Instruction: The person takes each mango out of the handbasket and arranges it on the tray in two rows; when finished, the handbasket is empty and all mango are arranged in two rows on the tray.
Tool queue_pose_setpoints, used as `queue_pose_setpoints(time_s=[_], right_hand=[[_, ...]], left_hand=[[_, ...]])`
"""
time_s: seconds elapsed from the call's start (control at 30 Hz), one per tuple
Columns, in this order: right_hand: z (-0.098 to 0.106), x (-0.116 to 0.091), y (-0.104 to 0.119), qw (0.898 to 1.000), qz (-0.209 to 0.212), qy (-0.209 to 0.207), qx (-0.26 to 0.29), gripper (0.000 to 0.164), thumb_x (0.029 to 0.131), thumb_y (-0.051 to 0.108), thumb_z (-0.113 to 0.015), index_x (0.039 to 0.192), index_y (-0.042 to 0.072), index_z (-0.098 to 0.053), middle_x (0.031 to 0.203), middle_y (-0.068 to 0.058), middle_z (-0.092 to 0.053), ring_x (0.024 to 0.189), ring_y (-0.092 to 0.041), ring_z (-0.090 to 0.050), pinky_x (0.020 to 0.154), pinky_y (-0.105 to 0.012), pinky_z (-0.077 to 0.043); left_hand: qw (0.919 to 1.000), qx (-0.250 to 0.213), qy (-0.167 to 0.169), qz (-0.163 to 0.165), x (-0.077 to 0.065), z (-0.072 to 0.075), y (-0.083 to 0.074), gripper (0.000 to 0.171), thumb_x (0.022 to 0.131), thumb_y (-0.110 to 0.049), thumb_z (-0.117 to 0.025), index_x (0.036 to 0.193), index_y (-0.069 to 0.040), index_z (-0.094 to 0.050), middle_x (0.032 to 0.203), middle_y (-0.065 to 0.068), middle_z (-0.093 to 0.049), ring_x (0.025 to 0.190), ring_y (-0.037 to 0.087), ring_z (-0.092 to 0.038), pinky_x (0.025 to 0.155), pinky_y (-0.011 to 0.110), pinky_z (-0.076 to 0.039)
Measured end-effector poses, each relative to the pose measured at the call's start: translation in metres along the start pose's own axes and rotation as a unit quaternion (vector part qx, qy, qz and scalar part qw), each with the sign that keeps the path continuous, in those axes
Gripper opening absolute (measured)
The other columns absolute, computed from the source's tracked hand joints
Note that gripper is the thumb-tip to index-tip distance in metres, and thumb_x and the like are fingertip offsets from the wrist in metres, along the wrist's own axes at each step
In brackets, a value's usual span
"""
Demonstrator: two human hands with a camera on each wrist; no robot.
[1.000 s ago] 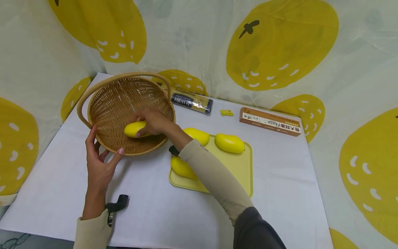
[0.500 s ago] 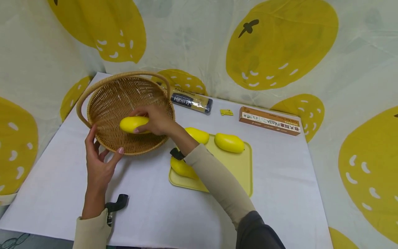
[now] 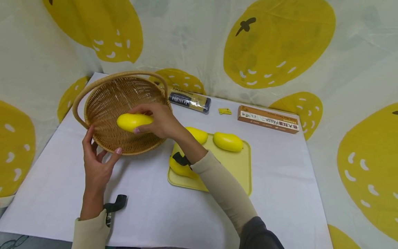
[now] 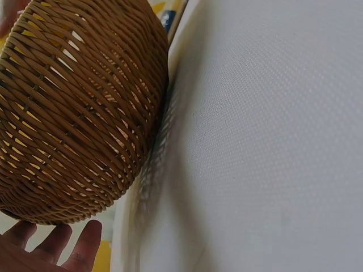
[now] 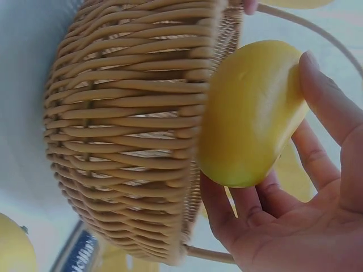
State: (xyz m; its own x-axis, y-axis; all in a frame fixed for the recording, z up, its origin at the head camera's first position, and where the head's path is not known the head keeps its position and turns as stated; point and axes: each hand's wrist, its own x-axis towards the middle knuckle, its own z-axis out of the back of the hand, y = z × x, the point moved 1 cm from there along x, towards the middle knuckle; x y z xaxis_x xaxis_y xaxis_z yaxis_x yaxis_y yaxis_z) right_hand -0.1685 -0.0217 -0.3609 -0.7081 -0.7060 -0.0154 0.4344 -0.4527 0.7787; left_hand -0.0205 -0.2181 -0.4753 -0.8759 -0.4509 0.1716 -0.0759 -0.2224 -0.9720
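Observation:
A yellow mango (image 3: pixel 132 122) is gripped by my right hand (image 3: pixel 158 121), thumb on one side and fingers on the other. It hangs over the mouth of the wicker basket (image 3: pixel 101 100); in the right wrist view the mango (image 5: pixel 249 113) overlaps the basket rim (image 5: pixel 201 96). My left hand (image 3: pixel 98 169) holds the near left side of the basket, thumb at the rim. In the left wrist view, fingertips (image 4: pixel 85 243) touch the basket's woven wall (image 4: pixel 79 113). Three more mangoes (image 3: pixel 228 141) lie on a pale yellow tray (image 3: pixel 230 176), one partly behind my right forearm.
Behind the basket lies a spaghetti packet (image 3: pixel 189 100). A small yellow sachet (image 3: pixel 225 111) and a brown pasta box (image 3: pixel 268 119) lie along the back of the white table (image 3: pixel 280 200). A lemon-patterned cloth (image 3: pixel 186 38) hangs close behind.
My right hand has lifted the mango up from inside the basket and shifted it slightly left, toward the viewer. The left hand keeps its place on the basket.

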Motion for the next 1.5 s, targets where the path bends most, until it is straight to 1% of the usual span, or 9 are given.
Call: queue_pose_setpoints(time_s=[0.27, 0.53, 0.67, 0.8, 0.93, 1.1, 1.27, 1.4, 1.5], right_hand=[[0.008, -0.018, 0.009, 0.999, 0.017, -0.025, 0.012, 0.057, 0.086, 0.031, -0.089, 0.140, 0.024, -0.070, 0.138, 0.007, -0.068, 0.121, -0.008, -0.060, 0.102, -0.017, -0.049], [0.017, -0.040, 0.013, 0.997, 0.013, -0.058, 0.043, 0.057, 0.083, 0.029, -0.092, 0.136, 0.028, -0.072, 0.136, 0.012, -0.069, 0.123, -0.004, -0.059, 0.104, -0.019, -0.050], [0.020, -0.052, 0.011, 0.994, 0.029, -0.078, 0.064, 0.056, 0.083, 0.026, -0.093, 0.136, 0.026, -0.073, 0.136, 0.011, -0.070, 0.123, -0.005, -0.059, 0.107, -0.025, -0.052], [0.023, -0.065, 0.008, 0.992, 0.035, -0.093, 0.072, 0.054, 0.085, 0.025, -0.092, 0.136, 0.025, -0.072, 0.135, 0.011, -0.071, 0.120, -0.007, -0.060, 0.105, -0.032, -0.054], [0.027, -0.078, 0.005, 0.992, 0.026, -0.107, 0.065, 0.054, 0.085, 0.026, -0.092, 0.135, 0.026, -0.072, 0.132, 0.011, -0.071, 0.116, -0.007, -0.059, 0.100, -0.034, -0.055], [0.031, -0.095, -0.003, 0.990, 0.019, -0.118, 0.080, 0.054, 0.085, 0.024, -0.092, 0.135, 0.026, -0.073, 0.133, 0.010, -0.070, 0.120, -0.006, -0.059, 0.101, -0.033, -0.056], [0.034, -0.109, -0.011, 0.986, 0.010, -0.132, 0.102, 0.052, 0.086, 0.023, -0.091, 0.135, 0.027, -0.073, 0.135, 0.012, -0.069, 0.124, -0.007, -0.059, 0.103, -0.039, -0.055], [0.038, -0.120, -0.018, 0.983, -0.008, -0.143, 0.112, 0.051, 0.086, 0.024, -0.091, 0.134, 0.028, -0.074, 0.134, 0.013, -0.069, 0.123, -0.008, -0.059, 0.104, -0.045, -0.054], [0.041, -0.129, -0.023, 0.981, -0.026, -0.153, 0.117, 0.051, 0.086, 0.024, -0.091, 0.133, 0.030, -0.074, 0.132, 0.014, -0.069, 0.122, -0.009, -0.060, 0.105, -0.047, -0.054]], left_hand=[[0.9999, -0.010, -0.003, -0.006, 0.000, 0.000, 0.000, 0.104, 0.085, 0.005, -0.082, 0.168, -0.028, -0.027, 0.173, -0.005, -0.028, 0.150, 0.027, -0.039, 0.110, 0.020, -0.049], [0.9998, -0.013, -0.003, -0.014, 0.001, 0.000, 0.000, 0.105, 0.085, 0.006, -0.082, 0.168, -0.027, -0.028, 0.173, -0.004, -0.029, 0.148, 0.027, -0.041, 0.112, 0.022, -0.049], [0.9997, -0.013, -0.004, -0.019, 0.001, 0.001, 0.000, 0.104, 0.085, 0.006, -0.081, 0.168, -0.027, -0.028, 0.173, -0.003, -0.029, 0.148, 0.028, -0.040, 0.114, 0.024, -0.049], [0.9998, -0.008, -0.005, -0.020, 0.000, 0.001, 0.000, 0.104, 0.084, 0.005, -0.082, 0.168, -0.027, -0.027, 0.173, -0.003, -0.029, 0.149, 0.027, -0.040, 0.114, 0.026, -0.049], [0.9997, -0.006, -0.003, -0.022, 0.000, 0.001, 0.000, 0.104, 0.085, 0.004, -0.082, 0.168, -0.027, -0.027, 0.173, -0.003, -0.029, 0.149, 0.026, -0.041, 0.114, 0.026, -0.049], [0.9996, -0.013, -0.002, -0.025, 0.000, 0.001, 0.000, 0.104, 0.084, 0.004, -0.082, 0.168, -0.027, -0.027, 0.172, -0.002, -0.030, 0.148, 0.027, -0.041, 0.110, 0.022, -0.049], [0.9994, -0.025, -0.002, -0.024, 0.001, 0.001, -0.001, 0.104, 0.084, 0.006, -0.081, 0.168, -0.026, -0.028, 0.172, 0.000, -0.030, 0.149, 0.028, -0.040, 0.107, 0.019, -0.049], [0.9995, -0.027, -0.001, -0.019, 0.000, 0.001, -0.001, 0.104, 0.084, 0.006, -0.081, 0.168, -0.027, -0.028, 0.171, 0.000, -0.030, 0.149, 0.028, -0.039, 0.108, 0.019, -0.048], [0.9996, -0.025, 0.000, -0.016, 0.000, 0.001, -0.001, 0.104, 0.084, 0.005, -0.081, 0.168, -0.027, -0.028, 0.172, 0.000, -0.030, 0.149, 0.027, -0.039, 0.108, 0.021, -0.048]])
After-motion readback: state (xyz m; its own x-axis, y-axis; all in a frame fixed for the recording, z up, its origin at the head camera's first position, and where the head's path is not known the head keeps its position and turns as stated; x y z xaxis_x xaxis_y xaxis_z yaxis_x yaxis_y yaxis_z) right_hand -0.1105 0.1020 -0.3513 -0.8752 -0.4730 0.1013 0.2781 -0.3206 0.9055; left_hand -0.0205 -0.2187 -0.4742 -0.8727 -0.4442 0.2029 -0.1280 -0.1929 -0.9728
